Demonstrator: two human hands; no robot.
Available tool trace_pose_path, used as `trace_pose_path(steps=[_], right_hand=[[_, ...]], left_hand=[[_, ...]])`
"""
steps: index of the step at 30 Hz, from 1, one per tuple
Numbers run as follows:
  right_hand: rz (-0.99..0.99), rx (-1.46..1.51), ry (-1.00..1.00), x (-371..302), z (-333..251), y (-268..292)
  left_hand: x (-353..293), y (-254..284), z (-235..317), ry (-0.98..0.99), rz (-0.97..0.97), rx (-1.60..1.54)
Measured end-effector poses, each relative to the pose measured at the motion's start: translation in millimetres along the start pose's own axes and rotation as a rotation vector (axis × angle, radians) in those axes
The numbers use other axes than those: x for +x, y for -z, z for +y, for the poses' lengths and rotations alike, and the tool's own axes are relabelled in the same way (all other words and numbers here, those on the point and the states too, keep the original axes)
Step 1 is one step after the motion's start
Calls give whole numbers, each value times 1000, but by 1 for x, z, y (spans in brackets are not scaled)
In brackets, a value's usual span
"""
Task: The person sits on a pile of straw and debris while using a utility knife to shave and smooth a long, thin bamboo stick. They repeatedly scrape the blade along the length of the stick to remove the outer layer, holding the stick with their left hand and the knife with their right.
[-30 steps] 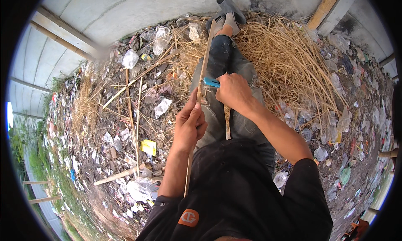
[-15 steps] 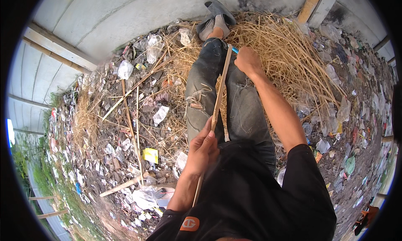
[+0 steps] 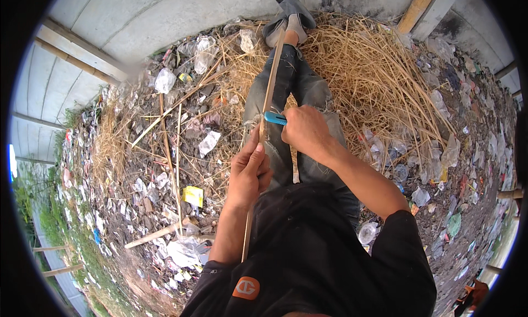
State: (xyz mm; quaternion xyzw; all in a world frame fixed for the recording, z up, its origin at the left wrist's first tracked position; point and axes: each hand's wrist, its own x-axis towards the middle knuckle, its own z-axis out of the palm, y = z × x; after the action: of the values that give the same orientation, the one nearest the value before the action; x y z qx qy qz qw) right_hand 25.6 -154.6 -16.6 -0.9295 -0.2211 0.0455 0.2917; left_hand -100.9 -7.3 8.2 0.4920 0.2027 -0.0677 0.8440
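A long, narrow bamboo strip (image 3: 271, 85) runs from beside my belly up over my legs, its far end near my sandals (image 3: 291, 13). My left hand (image 3: 250, 171) is closed around its lower half, the thumb lying along it. Just above that thumb, a blue-handled utility knife (image 3: 275, 118) crosses the strip and touches it. My right hand (image 3: 307, 131) grips the knife's handle in a fist. The blade itself is too hidden to make out. Beneath the strip are my legs in torn dark trousers (image 3: 316, 157).
Pale bamboo shavings (image 3: 374, 75) are heaped beyond and right of my legs. Several thin sticks (image 3: 177, 168) lie on the left among plastic scraps, with a yellow packet (image 3: 193, 196) and a thicker bamboo piece (image 3: 157, 238). A grey panel wall (image 3: 165, 14) stands behind my feet.
My right hand has drawn the knife from the strip's far part toward my body, close to my left hand. The strip's far end has swung slightly left and now reaches farther.
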Motion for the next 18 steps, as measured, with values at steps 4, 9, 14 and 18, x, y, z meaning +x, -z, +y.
trace_pose_path(steps=[4, 9, 14, 18], right_hand=[[41, -60, 32, 22, 19, -26], [161, -96, 37, 66, 47, -50], [159, -94, -101, 97, 64, -33], [220, -176, -150, 117, 62, -37]], left_hand=[[0, 4, -14, -52, 8, 177], [8, 17, -28, -80, -4, 259], [8, 20, -31, -38, -18, 239], [12, 17, -23, 8, 5, 140]])
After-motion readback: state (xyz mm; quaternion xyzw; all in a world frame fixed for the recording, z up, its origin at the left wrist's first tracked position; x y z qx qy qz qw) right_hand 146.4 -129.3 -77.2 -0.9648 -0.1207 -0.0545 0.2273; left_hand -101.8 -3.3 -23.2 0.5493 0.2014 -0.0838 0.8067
